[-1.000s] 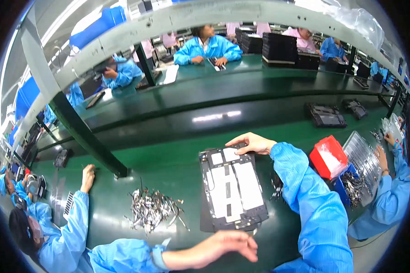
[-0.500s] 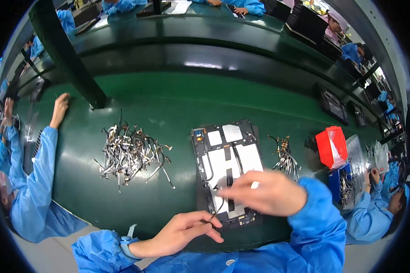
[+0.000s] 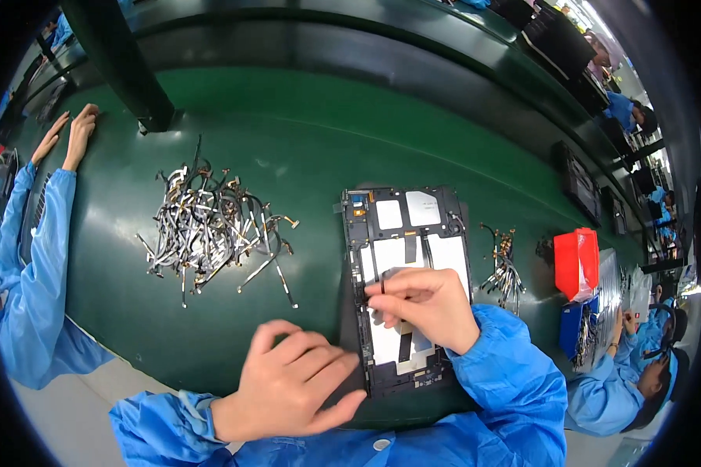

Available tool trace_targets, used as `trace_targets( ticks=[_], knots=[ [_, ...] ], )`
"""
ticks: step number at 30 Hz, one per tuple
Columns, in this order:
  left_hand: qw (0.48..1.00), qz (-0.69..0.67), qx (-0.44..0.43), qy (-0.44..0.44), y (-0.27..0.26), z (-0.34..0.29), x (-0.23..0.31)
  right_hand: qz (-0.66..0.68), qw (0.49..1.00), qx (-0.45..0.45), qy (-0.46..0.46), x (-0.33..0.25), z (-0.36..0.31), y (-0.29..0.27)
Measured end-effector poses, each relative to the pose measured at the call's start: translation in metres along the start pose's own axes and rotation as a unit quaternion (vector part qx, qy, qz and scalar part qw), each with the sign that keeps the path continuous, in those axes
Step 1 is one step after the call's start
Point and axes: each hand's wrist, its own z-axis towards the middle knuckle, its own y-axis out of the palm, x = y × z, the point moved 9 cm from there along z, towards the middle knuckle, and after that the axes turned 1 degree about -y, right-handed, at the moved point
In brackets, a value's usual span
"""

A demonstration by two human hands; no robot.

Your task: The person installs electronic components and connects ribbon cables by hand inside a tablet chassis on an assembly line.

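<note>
green worktop (image 3: 304,171), coverless tablet (image 3: 401,257) on it; right hand (image 3: 427,305) pinching black cable (image 3: 377,261), left hand (image 3: 292,385) spread, empty; light fingertip pressure probably suits best.

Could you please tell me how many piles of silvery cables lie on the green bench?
2: the larger pile left of the opened tablet, the smaller pile right of it; more may be hidden.

A green post (image 3: 123,66) is standing at the far left of the table (image 3: 117,327). To the right, a red bin (image 3: 576,265) is sitting just beyond a blue bin (image 3: 571,328), and a clear plastic tray (image 3: 611,282) is lying beside both. A co-worker (image 3: 43,303) is occupying the left side; a second person (image 3: 604,401) is occupying the right.
</note>
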Motion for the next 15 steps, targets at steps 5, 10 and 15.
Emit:
trace_targets(
  ticks=[5,10,15],
  knots=[
    [0.962,0.264,0.064,0.038,0.013,-0.003,0.004,-0.004,0.996,0.09,-0.009,0.011,0.003,-0.01],
    [0.958,0.278,0.056,0.041,0.022,0.006,-0.003,-0.057,0.992,0.109,0.006,0.011,0.001,-0.01],
    [0.952,0.296,0.059,0.057,0.027,0.014,-0.003,-0.063,0.99,0.122,-0.02,0.008,0.0,-0.012]
  ],
)
